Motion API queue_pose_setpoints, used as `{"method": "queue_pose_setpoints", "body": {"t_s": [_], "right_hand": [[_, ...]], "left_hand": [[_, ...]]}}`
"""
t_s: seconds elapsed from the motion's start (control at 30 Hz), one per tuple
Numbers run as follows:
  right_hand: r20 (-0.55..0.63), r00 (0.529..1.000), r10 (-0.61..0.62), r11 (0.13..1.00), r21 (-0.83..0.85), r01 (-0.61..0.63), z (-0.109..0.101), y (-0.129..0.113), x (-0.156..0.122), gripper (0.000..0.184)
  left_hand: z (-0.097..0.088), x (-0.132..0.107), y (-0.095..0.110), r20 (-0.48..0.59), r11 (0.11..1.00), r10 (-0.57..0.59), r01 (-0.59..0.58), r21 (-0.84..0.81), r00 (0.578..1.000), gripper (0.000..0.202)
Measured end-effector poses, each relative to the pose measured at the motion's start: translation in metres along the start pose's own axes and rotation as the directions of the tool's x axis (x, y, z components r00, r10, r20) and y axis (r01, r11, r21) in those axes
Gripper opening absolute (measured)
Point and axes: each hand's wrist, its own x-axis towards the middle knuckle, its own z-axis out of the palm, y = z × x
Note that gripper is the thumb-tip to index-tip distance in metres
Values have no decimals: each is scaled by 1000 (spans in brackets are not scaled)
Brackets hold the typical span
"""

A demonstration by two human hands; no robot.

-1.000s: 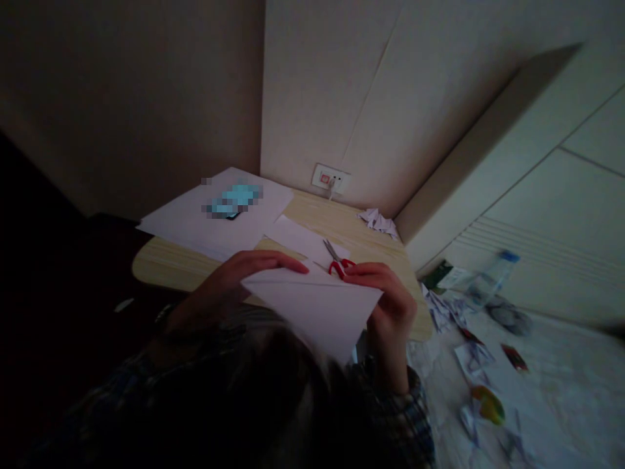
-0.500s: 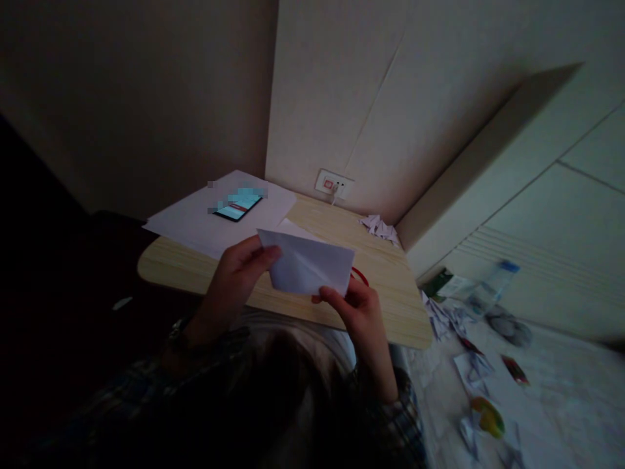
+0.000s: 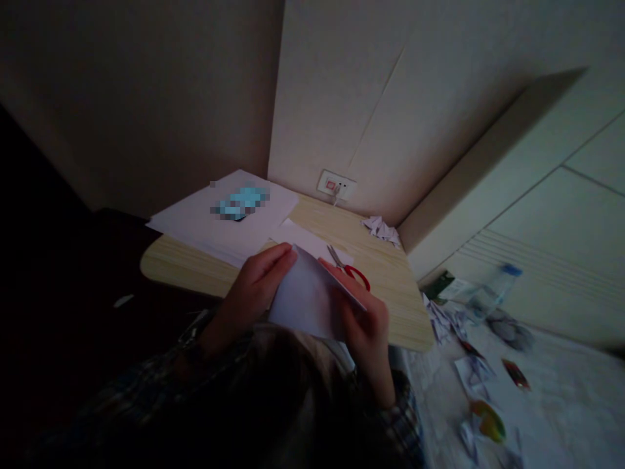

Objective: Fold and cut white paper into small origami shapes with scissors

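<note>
Between my hands is a folded sheet of white paper point(image 3: 308, 296), tilted above the table's front edge. My left hand point(image 3: 261, 277) pinches its upper left corner between thumb and fingers. At the right edge, my right hand point(image 3: 364, 312) grips the paper, with its fingers stretched along the back and the thumb partly hidden. Just beyond the right hand lie scissors point(image 3: 355, 273) with red handles, their blades on a loose white sheet point(image 3: 305, 236).
A stack of white paper point(image 3: 195, 225) with a phone point(image 3: 241, 203) on top covers the wooden table's point(image 3: 398, 296) left side. Folded paper pieces point(image 3: 381, 229) sit at the back right, near a wall socket point(image 3: 336, 185). On the bed are a plastic bottle point(image 3: 495, 293) and more folded paper.
The folded paper has come lower and turned from broadside to a steeper tilt. My right hand has shifted its grip along the edge. The scissors now show more fully.
</note>
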Motion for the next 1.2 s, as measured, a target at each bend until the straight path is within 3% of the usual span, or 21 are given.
{"method": "queue_pose_setpoints", "body": {"t_s": [0.2,0.5,0.8,1.0,1.2], "right_hand": [[84,992,-93,991,-92,100,2,-1,1,68],[196,965,-175,955,-204,215,11,2,5,74],[269,946,-180,921,-291,258,12,4,8,78],[322,931,-172,902,-328,280,10,3,8,75],[374,918,-132,900,-343,270,11,5,8,76]], "left_hand": [[0,1,2,-43,998,17,-15,56,999,29],[8,8,-5,-83,1000,23,-24,-13,996,22],[12,16,-13,-73,998,39,-42,-49,997,19],[13,14,-14,-130,997,35,-44,-68,991,15],[12,12,-18,-87,993,6,-16,-114,996,21]]}}
